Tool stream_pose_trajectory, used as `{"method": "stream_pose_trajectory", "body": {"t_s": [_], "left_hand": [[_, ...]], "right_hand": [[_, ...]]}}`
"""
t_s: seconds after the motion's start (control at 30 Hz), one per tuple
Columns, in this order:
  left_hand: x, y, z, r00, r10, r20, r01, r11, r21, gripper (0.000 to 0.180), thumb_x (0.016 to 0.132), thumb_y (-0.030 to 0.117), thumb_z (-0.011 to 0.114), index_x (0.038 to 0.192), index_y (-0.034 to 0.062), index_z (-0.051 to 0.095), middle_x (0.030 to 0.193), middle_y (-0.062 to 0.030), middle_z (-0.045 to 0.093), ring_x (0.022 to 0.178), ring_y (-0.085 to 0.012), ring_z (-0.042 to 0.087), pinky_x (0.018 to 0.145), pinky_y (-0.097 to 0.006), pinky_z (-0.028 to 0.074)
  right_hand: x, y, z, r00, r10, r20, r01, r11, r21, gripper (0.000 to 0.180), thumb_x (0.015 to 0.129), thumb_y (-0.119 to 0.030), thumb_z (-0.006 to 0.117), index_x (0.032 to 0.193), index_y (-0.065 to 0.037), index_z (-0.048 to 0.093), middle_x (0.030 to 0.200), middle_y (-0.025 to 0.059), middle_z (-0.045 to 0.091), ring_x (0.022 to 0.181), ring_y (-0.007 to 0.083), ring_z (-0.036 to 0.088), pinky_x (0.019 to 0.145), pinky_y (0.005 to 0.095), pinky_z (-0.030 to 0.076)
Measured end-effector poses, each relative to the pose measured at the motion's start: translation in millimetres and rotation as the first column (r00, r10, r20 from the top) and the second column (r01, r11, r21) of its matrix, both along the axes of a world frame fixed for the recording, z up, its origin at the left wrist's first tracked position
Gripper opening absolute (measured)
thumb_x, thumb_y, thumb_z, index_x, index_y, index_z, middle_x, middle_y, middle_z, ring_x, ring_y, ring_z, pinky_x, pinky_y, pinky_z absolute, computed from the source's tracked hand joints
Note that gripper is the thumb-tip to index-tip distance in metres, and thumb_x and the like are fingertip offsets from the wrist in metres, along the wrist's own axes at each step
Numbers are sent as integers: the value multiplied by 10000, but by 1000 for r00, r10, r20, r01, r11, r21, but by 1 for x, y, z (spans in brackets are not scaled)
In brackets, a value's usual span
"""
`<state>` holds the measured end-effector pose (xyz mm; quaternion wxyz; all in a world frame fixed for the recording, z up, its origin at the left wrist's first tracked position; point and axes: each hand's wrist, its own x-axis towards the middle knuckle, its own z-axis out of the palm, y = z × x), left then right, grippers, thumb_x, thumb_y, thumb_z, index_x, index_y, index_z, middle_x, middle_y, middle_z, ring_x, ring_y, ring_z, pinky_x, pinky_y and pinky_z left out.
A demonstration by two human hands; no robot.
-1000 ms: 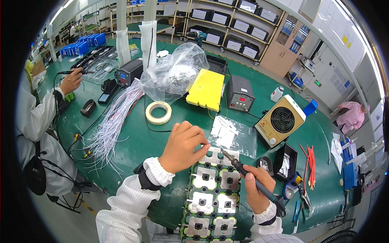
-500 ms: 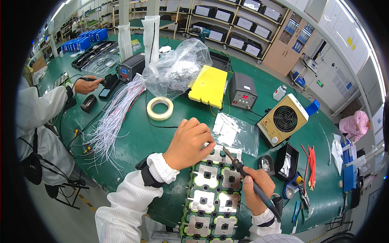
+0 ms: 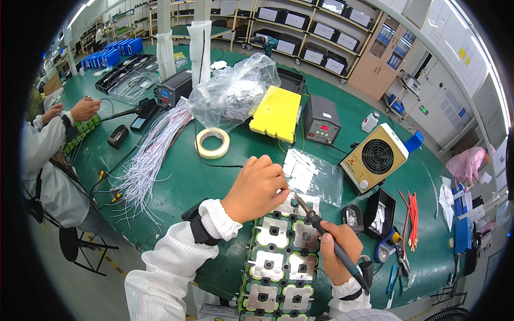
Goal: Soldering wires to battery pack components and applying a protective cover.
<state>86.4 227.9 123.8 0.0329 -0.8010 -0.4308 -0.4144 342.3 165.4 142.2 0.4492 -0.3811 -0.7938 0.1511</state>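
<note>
Green table [image 3: 176,200], cell block [image 3: 282,262], shelves [image 3: 361,49], wooden cabinet [image 3: 367,70]

Overhead strip lights [image 3: 76,18] shine brightly, and straight edges bow toward the picture's black rim.

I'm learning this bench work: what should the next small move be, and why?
Perhaps steady the soldering iron at the battery pack's far end: the right hand points its tip there, with the left hand pinching close beside it. Whether the tip touches is unclear.
</note>
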Motion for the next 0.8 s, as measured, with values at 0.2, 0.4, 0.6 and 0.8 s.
{"method": "stream_pose_trajectory", "body": {"t_s": [0.2, 0.4, 0.6, 0.8], "left_hand": [[4, 2, 0, 1000, -10, -18, 10, 1000, 4, 132, 786, 172, 816, 769, 102, 706, 840, 7, 588, 863, -212, 516, 775, -371, 386], [0, -6, 9, 993, 108, -57, -103, 992, 74, 127, 804, 181, 824, 782, 105, 724, 743, 3, 577, 739, -216, 542, 707, -367, 410], [-27, -33, 20, 959, 258, 116, -272, 954, 126, 75, 816, 121, 816, 855, 100, 756, 621, -10, 538, 543, -216, 515, 568, -360, 405], [-37, -47, 17, 980, 184, 72, -188, 981, 41, 158, 827, 15, 725, 979, 56, 713, 738, -49, 587, 693, -235, 548, 636, -366, 427]], "right_hand": [[0, 0, -1, 1000, -3, 0, 3, 1000, 9, 187, 876, -22, 682, 1046, 42, 729, 766, 132, 677, 649, 260, 610, 617, 364, 495], [0, -2, 0, 1000, -3, 16, 3, 1000, 13, 201, 863, -9, 686, 1052, 46, 728, 770, 139, 679, 652, 268, 611, 616, 366, 495], [0, -2, -1, 999, 10, 40, -11, 1000, 29, 204, 851, -6, 688, 1042, 53, 729, 788, 151, 693, 661, 283, 626, 620, 372, 503], [-1, -3, -1, 997, 27, 78, -32, 997, 67, 217, 838, -19, 698, 1039, 59, 726, 800, 160, 702, 672, 305, 637, 629, 391, 511]]}}
